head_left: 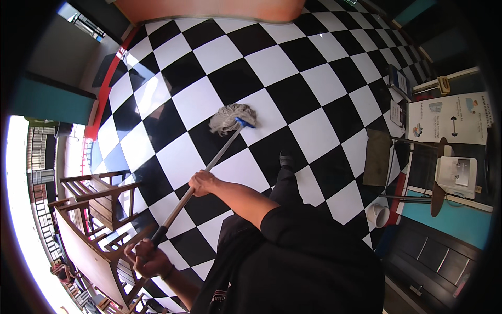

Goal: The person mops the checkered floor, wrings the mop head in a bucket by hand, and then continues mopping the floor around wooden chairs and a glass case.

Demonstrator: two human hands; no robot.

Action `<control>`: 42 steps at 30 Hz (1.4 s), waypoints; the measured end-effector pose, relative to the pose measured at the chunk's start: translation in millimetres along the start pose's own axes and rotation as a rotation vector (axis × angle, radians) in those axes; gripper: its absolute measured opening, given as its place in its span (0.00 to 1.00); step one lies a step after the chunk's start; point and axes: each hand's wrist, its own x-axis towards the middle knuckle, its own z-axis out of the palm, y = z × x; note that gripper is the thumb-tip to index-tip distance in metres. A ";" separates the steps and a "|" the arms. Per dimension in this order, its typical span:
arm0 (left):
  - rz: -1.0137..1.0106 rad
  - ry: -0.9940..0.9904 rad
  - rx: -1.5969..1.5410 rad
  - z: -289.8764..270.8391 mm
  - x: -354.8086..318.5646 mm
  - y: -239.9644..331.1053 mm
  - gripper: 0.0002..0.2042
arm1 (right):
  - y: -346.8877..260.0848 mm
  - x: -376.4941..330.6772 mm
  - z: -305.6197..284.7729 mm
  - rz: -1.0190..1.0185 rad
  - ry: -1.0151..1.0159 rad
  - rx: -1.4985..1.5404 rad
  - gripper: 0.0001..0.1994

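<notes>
I hold a mop with both hands over a black and white checkered floor (pixel 293 57). My right hand (pixel 201 183) grips the silver handle (pixel 222 149) about halfway down. Lower left, my left hand (pixel 149 259) is closed around the black grip at the handle's upper end. The grey string mop head (pixel 230 118), with its blue clamp, lies on the floor ahead of me, on a white tile next to a black one. My black shoe (pixel 285 158) stands to the right of the handle.
Wooden chairs and a wooden table (pixel 97 201) stand close on my left. On the right are a white bucket (pixel 377 214), a dark folding stand (pixel 379 157), a white box (pixel 457 175) and a white poster board (pixel 452 118). An orange counter edge (pixel 209 9) runs along the far side.
</notes>
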 end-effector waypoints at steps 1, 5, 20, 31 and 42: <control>0.002 -0.027 0.058 28.0 2.3 -17.2 0.13 | 30.6 -8.3 -11.9 0.002 0.108 0.001 0.10; -0.101 -0.027 0.044 144.6 6.4 -101.5 0.15 | 157.3 -49.7 -73.7 0.142 0.269 -0.035 0.09; -0.350 -1.135 -0.037 520.9 -157.6 -256.4 0.14 | 452.4 -416.5 -156.6 0.704 0.931 0.047 0.14; -0.284 -1.011 -0.022 436.8 -107.7 -220.0 0.09 | 409.7 -303.5 -114.6 0.589 1.173 0.149 0.08; 0.018 -0.454 0.248 261.4 -102.1 -110.9 0.17 | 263.3 -115.8 -68.7 -0.022 0.794 0.224 0.13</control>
